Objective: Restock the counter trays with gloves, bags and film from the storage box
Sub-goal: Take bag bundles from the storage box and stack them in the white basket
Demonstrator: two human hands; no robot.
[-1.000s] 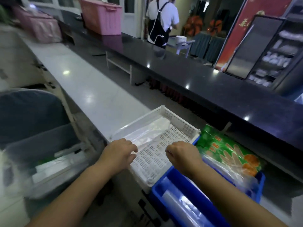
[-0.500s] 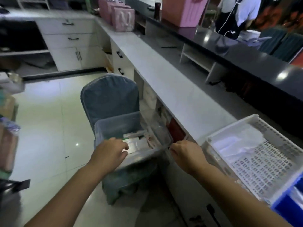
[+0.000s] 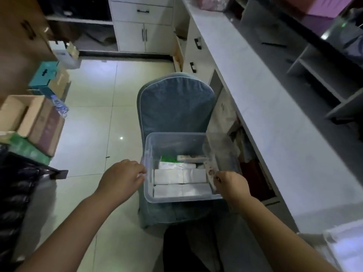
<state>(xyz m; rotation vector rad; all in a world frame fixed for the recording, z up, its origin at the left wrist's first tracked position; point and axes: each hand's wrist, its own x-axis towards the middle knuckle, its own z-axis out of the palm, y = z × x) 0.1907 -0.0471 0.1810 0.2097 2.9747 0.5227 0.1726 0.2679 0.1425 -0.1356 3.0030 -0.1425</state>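
**Storage box: picking stock**

The clear plastic storage box sits on the seat of a blue fabric-covered chair, just beside the long white counter. Inside lie flat white packets and one green packet.

The left hand is at the left rim and the right hand at the right wall, fingers bent. Whether either one grips anything cannot be told.

Step judged: fetching stock. The next move calls for lifting one packet clear and carrying it to the counter.

Dim indoor light; glare on floor tiles; soft blur, wide-angle edge warp.
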